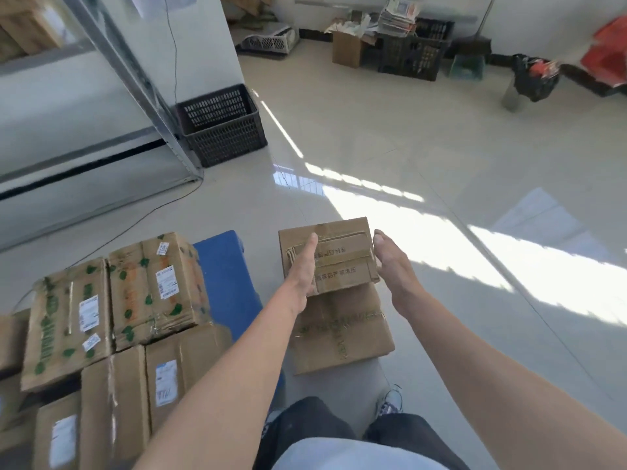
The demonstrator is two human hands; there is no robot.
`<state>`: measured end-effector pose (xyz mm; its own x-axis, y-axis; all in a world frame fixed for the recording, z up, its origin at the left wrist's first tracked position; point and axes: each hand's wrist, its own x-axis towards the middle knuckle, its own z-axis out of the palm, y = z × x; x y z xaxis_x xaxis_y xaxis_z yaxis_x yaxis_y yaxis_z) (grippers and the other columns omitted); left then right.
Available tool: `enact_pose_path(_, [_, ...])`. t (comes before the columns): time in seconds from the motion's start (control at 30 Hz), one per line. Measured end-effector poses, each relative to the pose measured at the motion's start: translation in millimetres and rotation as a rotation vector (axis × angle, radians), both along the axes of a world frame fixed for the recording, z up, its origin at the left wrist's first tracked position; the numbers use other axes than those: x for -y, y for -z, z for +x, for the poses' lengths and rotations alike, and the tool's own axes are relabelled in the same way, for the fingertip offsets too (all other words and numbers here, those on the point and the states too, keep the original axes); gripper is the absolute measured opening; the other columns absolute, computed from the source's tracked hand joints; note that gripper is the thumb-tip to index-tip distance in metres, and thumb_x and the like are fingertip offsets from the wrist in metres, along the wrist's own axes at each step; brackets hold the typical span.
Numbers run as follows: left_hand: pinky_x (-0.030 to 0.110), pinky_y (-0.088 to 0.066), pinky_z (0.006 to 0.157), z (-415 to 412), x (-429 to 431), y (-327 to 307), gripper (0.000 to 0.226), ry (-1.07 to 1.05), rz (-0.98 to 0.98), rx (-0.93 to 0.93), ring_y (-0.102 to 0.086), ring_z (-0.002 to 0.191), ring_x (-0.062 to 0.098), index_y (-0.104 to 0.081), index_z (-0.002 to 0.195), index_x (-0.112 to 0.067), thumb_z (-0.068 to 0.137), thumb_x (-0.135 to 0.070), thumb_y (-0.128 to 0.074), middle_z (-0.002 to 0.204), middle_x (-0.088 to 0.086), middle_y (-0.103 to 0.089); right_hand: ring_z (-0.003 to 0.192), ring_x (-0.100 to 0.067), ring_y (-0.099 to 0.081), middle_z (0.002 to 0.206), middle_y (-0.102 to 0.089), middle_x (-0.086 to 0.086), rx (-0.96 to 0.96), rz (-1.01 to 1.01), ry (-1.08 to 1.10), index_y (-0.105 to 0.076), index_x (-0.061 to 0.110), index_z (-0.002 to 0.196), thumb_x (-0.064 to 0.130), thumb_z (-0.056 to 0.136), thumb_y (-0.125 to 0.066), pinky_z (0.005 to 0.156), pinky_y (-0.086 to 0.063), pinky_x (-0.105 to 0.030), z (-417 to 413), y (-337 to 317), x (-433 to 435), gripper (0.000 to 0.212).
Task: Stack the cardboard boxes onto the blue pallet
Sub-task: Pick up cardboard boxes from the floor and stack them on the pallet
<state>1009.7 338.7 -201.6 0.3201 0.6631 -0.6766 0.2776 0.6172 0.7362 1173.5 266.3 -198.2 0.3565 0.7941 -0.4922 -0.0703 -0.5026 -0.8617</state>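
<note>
Head view: the small cardboard box [339,256] sits between both hands, right of the blue pallet [227,279] and over a larger box [342,337] on the floor. The left hand [302,269] lays straight fingers [310,245] flat along its left top. The right hand [390,262] curls round its right side, gripping. Stacked boxes [152,283] fill the pallet's left part.
</note>
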Motion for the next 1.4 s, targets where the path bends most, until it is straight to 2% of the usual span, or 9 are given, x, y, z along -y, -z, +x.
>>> enact_pose_path(0.07, [0.052, -0.030, 0.118, 22, 5, 0, 0.070, -0.050, -0.007, -0.005, -0.038, 0.147, 0.018, -0.036, 0.156, -0.036, 0.099, -0.076, -0.030, 0.166, -0.004, -0.033, 0.124, 0.002, -0.053, 0.136, -0.055, 0.019, -0.028, 0.000, -0.016, -0.050, 0.033, 0.140, 0.051, 0.110, -0.032, 0.110, -0.044, -0.030, 23, -9, -2, 0.039])
enact_pose_path(0.17, [0.055, -0.026, 0.121, 52, 5, 3, 0.077, -0.117, -0.023, -0.002, -0.030, 0.153, 0.021, -0.027, 0.161, -0.033, 0.098, -0.077, -0.031, 0.169, -0.005, -0.028, 0.086, 0.021, -0.057, 0.105, -0.052, 0.036, -0.043, 0.023, -0.058, -0.054, 0.048, 0.119, 0.047, 0.112, -0.035, 0.072, -0.044, -0.010, 51, -23, -10, 0.021])
enact_pose_path(0.27, [0.054, -0.026, 0.120, 75, 0, 4, 0.077, -0.197, -0.046, 0.002, -0.030, 0.152, 0.020, -0.027, 0.161, -0.034, 0.098, -0.077, -0.032, 0.169, -0.006, -0.027, 0.090, 0.018, -0.055, 0.099, -0.054, 0.039, -0.064, 0.007, -0.109, -0.060, 0.047, 0.098, 0.046, 0.112, -0.036, 0.078, -0.041, -0.015, 73, -29, -24, 0.028])
enact_pose_path(0.43, [0.056, -0.026, 0.120, 105, -21, 15, 0.079, -0.292, -0.058, -0.001, -0.028, 0.153, 0.023, -0.025, 0.162, -0.032, 0.097, -0.078, -0.030, 0.170, -0.005, -0.023, 0.091, 0.018, -0.058, 0.085, -0.063, 0.045, -0.018, 0.004, -0.227, -0.058, 0.019, 0.116, 0.045, 0.111, -0.038, 0.089, -0.039, -0.024, 106, -15, -59, 0.033])
enact_pose_path(0.5, [0.056, -0.027, 0.121, 116, -32, 22, 0.080, -0.343, -0.062, -0.005, -0.027, 0.154, 0.024, -0.024, 0.163, -0.032, 0.098, -0.077, -0.031, 0.172, -0.004, -0.020, 0.111, 0.009, -0.058, 0.106, -0.061, 0.042, -0.014, 0.001, -0.295, -0.066, 0.029, 0.121, 0.048, 0.111, -0.038, 0.103, -0.041, -0.031, 116, -8, -77, 0.035])
enact_pose_path(0.63, [0.056, -0.027, 0.121, 136, -67, 44, 0.080, -0.462, -0.068, 0.004, -0.028, 0.154, 0.026, -0.026, 0.163, -0.032, 0.097, -0.078, -0.031, 0.172, -0.002, -0.019, 0.150, -0.019, -0.036, 0.164, -0.037, 0.004, -0.021, -0.017, -0.418, -0.037, 0.025, 0.160, 0.055, 0.107, -0.040, 0.126, -0.026, -0.048, 139, 7, -124, 0.061])
enact_pose_path(0.87, [0.058, -0.022, 0.124, 155, -116, 79, 0.079, -0.707, -0.123, 0.013, -0.023, 0.156, 0.022, -0.022, 0.163, -0.035, 0.097, -0.079, -0.026, 0.173, -0.005, -0.015, 0.150, -0.025, -0.037, 0.163, -0.040, 0.002, 0.000, -0.051, -0.692, -0.041, 0.023, 0.158, 0.053, 0.107, -0.039, 0.124, -0.027, -0.055, 164, 38, -221, 0.060])
enact_pose_path(1.07, [0.058, -0.016, 0.126, 151, -117, 80, 0.081, -0.854, -0.182, -0.048, -0.013, 0.159, 0.023, -0.015, 0.165, -0.038, 0.096, -0.080, -0.022, 0.175, -0.004, -0.007, 0.131, -0.017, -0.049, 0.127, -0.057, 0.026, -0.044, -0.091, -0.903, -0.061, 0.047, 0.121, 0.060, 0.105, -0.043, 0.108, -0.036, -0.042, 155, 52, -258, 0.027])
enact_pose_path(1.4, [0.055, -0.003, 0.126, 120, -106, 133, 0.079, -0.946, -0.256, -0.267, 0.002, 0.160, 0.021, -0.004, 0.165, -0.034, 0.100, -0.075, -0.021, 0.175, -0.004, 0.005, 0.156, -0.027, -0.023, 0.171, -0.026, 0.004, -0.028, -0.353, -0.904, -0.034, 0.031, 0.162, 0.075, 0.094, -0.042, 0.124, -0.019, -0.052, 158, 146, -257, 0.081])
